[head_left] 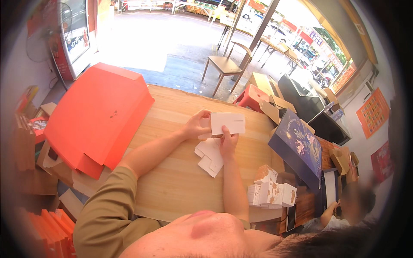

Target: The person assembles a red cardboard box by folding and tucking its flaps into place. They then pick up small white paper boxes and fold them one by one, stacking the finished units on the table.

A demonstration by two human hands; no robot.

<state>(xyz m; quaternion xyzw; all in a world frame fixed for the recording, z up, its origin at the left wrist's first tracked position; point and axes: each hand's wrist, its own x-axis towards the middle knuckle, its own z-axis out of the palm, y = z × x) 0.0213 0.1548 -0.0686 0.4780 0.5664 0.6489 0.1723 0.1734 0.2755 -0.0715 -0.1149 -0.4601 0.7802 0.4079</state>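
Observation:
Over the middle of the wooden table, I hold up a small white cardboard box [234, 124], its broad plain side facing up. My right hand [228, 141] grips it from below, the thumb pressed on that face. At the box's left end is my left hand [197, 125], its fingers bent around the edge; the fingertips are partly hidden. Just beneath my hands, a flat, unfolded white carton [210, 160] lies on the table, partly covered by my right hand. Several small white boxes with brown printing [272, 192] are stacked to the right of my right forearm.
A large red-orange carton [97, 116] covers the table's left side. A dark blue flowered box [297, 148] leans at the right edge. Beyond the wooden table [185, 189] are a red stool [251, 98] and a chair [226, 64]. Another person [344, 210] sits at lower right.

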